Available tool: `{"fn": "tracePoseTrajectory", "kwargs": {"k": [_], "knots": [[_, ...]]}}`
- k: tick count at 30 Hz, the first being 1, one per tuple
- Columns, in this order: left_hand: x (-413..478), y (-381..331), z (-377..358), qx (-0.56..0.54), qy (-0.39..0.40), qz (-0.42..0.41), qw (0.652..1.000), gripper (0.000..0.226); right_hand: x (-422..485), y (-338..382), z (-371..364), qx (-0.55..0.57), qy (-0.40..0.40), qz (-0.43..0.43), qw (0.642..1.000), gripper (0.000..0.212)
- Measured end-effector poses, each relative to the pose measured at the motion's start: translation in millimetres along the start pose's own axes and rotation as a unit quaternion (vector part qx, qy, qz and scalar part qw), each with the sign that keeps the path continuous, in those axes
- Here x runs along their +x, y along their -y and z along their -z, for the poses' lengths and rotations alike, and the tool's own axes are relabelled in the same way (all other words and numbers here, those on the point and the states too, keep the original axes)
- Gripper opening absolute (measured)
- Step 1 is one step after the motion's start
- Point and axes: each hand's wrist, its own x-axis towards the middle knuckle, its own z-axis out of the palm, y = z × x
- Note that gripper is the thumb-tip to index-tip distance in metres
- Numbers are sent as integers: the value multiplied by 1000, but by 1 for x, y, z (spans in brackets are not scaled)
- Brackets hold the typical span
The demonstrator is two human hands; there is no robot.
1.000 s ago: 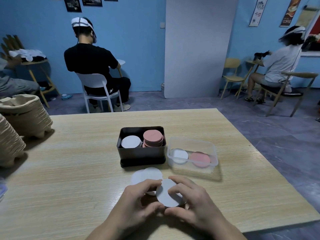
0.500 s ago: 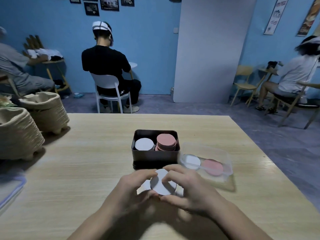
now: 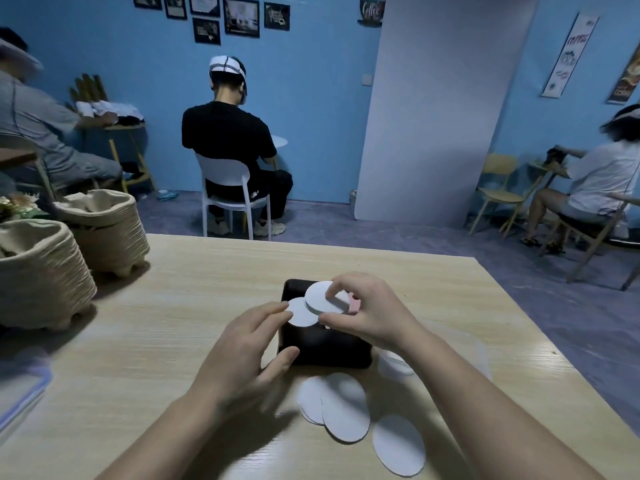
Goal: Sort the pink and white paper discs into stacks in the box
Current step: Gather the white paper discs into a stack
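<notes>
A dark box [image 3: 322, 351] stands mid-table. My right hand [image 3: 367, 311] pinches a small stack of white paper discs [image 3: 323, 298] over the box's left side, above the white stack [image 3: 300, 312] inside. A sliver of the pink stack [image 3: 354, 304] shows behind my right fingers. My left hand [image 3: 249, 344] hovers at the box's left front corner, fingers spread, touching the white stack's edge. Several loose white discs [image 3: 343, 407] lie on the table in front of the box, one apart [image 3: 398, 445] at the right.
A clear plastic container [image 3: 481, 355] sits right of the box, mostly hidden by my right forearm. Two stacks of pulp trays [image 3: 45, 271] stand at the table's left. A plastic lid edge [image 3: 20, 396] shows at far left. People sit on chairs beyond the table.
Both hands have lifted from the loose discs near the table's front; my right hand has carried white discs up over the box. The view has tilted closer to the box.
</notes>
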Motion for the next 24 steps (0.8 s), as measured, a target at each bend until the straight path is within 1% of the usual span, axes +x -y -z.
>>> {"fn": "tracePoseTrajectory", "kwargs": {"k": [2, 5, 10, 12, 18, 22, 24], "knots": [[-7, 3, -6, -1, 2, 4, 1000, 54, 12, -6, -7, 1, 14, -7, 1000, 36], [-16, 5, -10, -7, -2, 0, 1000, 56, 23, -9, -16, 7, 45, -17, 999, 31], [-20, 7, -12, -21, -2, -7, 1000, 57, 38, -8, -31, -34, 94, -6, 995, 27], [-20, 8, -11, -27, 0, -2, 1000, 57, 41, -7, -36, -55, 112, -3, 992, 28], [-22, 7, -9, -36, 2, 5, 999, 57, 45, -10, -41, -82, 147, -38, 985, 35], [-21, 5, -7, -38, 2, 2, 999, 57, 47, -10, -40, -91, 150, -23, 984, 37], [-20, 3, -4, -41, 2, 3, 999, 57, 44, -10, -36, -78, 135, -13, 988, 37]]}}
